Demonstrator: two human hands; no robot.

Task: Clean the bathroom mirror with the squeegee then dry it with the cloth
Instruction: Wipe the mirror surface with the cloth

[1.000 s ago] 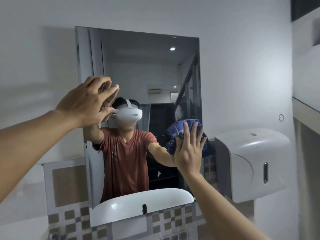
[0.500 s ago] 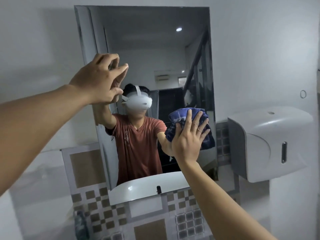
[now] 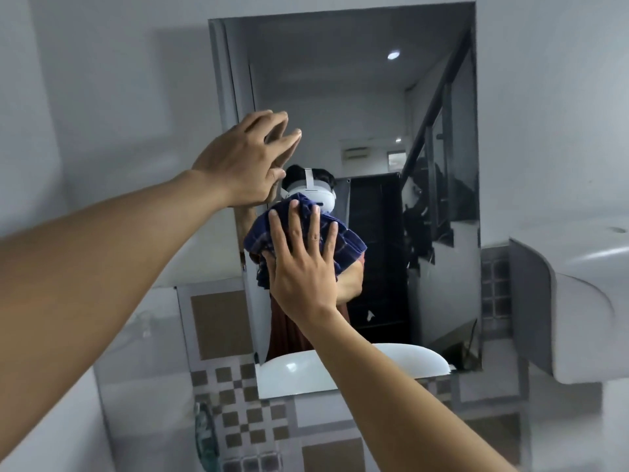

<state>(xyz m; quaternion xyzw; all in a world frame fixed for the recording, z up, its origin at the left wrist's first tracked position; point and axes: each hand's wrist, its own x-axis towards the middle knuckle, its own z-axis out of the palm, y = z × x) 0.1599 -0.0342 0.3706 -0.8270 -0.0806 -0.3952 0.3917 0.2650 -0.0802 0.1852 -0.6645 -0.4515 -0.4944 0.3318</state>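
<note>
A tall rectangular mirror (image 3: 381, 107) hangs on the white wall. My right hand (image 3: 301, 264) presses a dark blue checked cloth (image 3: 347, 243) flat against the glass near its left-centre, fingers spread over the cloth. My left hand (image 3: 241, 165) rests on the mirror's left part, above the cloth, fingers apart and holding nothing. No squeegee is in view.
A white paper dispenser (image 3: 575, 301) juts from the wall right of the mirror. Brown and white checked tiles (image 3: 238, 407) run below it. The reflection shows a white basin (image 3: 343, 369) and a person wearing a headset.
My right hand has slid the cloth leftward across the glass from the right side toward the centre-left. My left hand stays at the mirror's left part. The head view has shifted.
</note>
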